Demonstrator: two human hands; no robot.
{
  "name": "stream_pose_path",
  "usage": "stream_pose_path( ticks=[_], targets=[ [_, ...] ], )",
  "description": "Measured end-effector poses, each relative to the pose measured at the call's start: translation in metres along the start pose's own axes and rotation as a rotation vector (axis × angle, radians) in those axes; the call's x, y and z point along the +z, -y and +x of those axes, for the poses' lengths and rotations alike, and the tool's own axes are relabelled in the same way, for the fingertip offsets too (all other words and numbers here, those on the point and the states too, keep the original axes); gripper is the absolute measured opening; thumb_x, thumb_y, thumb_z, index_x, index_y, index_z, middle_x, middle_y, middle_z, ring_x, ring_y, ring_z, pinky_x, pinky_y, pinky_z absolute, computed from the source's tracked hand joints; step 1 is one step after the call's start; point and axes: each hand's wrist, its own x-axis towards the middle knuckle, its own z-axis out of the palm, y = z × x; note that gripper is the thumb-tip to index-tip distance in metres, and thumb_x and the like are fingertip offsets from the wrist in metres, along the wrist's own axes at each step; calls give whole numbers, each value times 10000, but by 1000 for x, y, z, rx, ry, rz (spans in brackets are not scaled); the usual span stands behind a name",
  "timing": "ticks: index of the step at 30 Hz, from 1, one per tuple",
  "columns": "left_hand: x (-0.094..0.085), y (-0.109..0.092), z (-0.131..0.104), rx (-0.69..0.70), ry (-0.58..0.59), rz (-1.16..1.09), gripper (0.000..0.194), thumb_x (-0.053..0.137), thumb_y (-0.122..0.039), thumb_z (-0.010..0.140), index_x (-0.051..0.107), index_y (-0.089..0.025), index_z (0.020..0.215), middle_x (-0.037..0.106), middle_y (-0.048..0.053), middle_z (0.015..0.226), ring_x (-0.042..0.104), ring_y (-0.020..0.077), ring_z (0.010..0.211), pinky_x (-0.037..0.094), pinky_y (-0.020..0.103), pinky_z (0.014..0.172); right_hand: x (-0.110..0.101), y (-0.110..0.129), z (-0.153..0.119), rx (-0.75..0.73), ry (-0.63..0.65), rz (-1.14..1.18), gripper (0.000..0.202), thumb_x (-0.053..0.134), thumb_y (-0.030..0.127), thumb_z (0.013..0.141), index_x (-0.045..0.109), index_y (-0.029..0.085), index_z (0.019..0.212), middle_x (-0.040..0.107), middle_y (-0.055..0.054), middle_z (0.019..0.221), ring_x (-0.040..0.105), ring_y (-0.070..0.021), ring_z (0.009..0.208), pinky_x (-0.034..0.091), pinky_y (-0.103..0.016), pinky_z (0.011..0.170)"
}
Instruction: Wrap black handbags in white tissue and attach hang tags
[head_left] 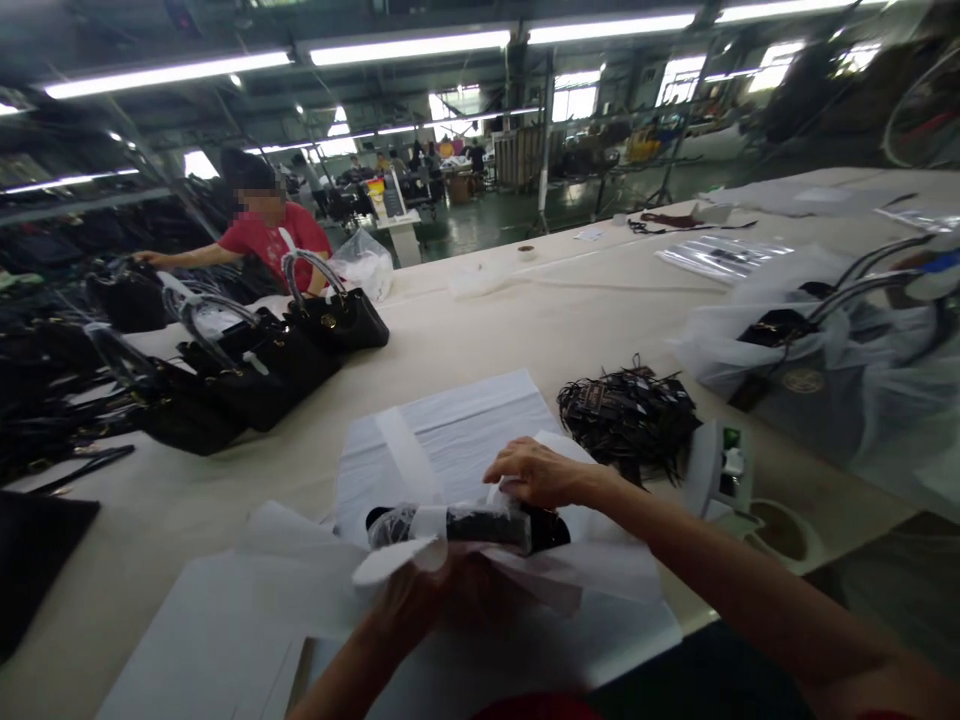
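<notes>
In front of me a black handbag (487, 528) lies amid thin white tissue paper (615, 572). Clear film and a white band wrap part of it. My right hand (541, 472) is above its right end, fingers bent and closed on a bit of the white paper. At the near left side, my left hand (411, 600) is low against the bag and paper. Its fingers are mostly hidden and dark. Beneath lie white sheets (480, 420) with a paper strip (407, 455) across them.
Several black handbags (277, 370) stand at left. A heap of black strap tags (630, 415) lies at right, beside a white tape dispenser (720, 465). Further right is a grey bag (802, 400) in white wrapping. A person in red (274, 235) reaches across the table's far left.
</notes>
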Motion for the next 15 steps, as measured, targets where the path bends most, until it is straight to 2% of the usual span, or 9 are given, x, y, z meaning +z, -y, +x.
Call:
stream_pose_path(
  ticks=[3,5,8,10,12,13,15],
  targets=[
    [-5,1,10,98,-42,52,169,418,-89,862,562,-168,906,610,37,744,589,165,688,436,291,692,3,-11,-17,9,-270,6,194,565,197,803,682,174,956,702,-80,917,618,-183,882,414,-348,889],
    [-7,2,14,140,-75,68,158,419,-95,874,558,-159,916,604,25,707,586,163,681,408,295,699,7,-23,-39,31,-450,64,169,556,234,818,673,188,932,698,-66,885,620,-172,858,443,-325,849],
    [-7,3,13,186,-145,79,193,387,-77,886,559,-150,938,620,17,689,595,157,693,390,292,720,20,-43,-86,230,-768,102,185,511,266,838,647,200,943,679,-82,930,613,-188,894,466,-331,833],
    [-5,2,9,208,-155,83,219,371,-71,886,565,-153,946,634,19,696,600,153,700,393,292,761,42,-51,-121,418,-934,83,202,481,284,841,637,197,935,668,-99,930,611,-209,894,472,-356,832],
    [-2,1,3,218,-122,74,237,370,-70,882,569,-162,972,654,25,737,608,146,719,398,274,776,78,-50,-150,554,-931,117,211,464,297,833,639,195,893,668,-93,861,620,-213,816,496,-354,771],
    [0,1,2,216,-101,65,243,372,-71,879,569,-167,984,663,28,761,611,144,731,400,263,772,101,-47,-159,589,-849,174,209,464,294,822,644,196,861,668,-77,802,622,-205,746,509,-337,709],
    [1,1,1,197,-83,42,245,377,-77,876,568,-170,998,667,33,779,614,145,741,402,258,760,153,-37,-163,566,-584,332,199,474,262,784,661,205,819,670,-42,730,625,-191,654,519,-308,620]
  ],
)
